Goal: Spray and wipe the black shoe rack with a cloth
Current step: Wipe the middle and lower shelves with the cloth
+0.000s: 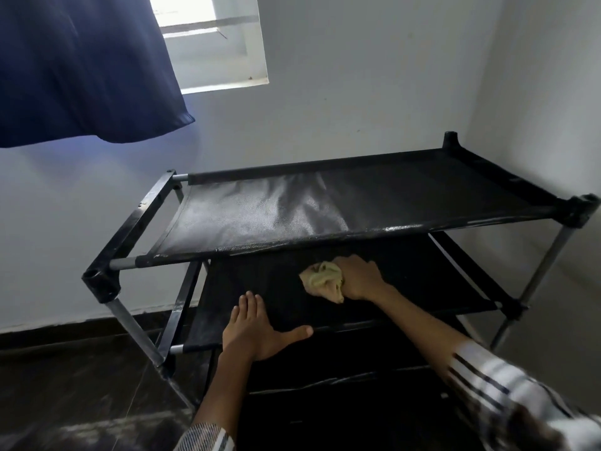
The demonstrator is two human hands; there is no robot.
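The black shoe rack (276, 209) stands against the white wall, with fabric shelves on a metal frame. Its top shelf looks dusty grey on the left and dark on the right. My right hand (361, 278) grips a crumpled yellowish cloth (323, 279) and holds it against the second shelf (266, 278), under the front bar of the top shelf. My left hand (257, 330) lies flat, fingers straight, on the front edge of that second shelf. No spray bottle is in view.
A dark blue curtain (84, 66) hangs at the upper left beside a window (214, 43). The rack's right end sits close to a room corner (481, 92). Dark floor (71, 385) spreads to the left of the rack.
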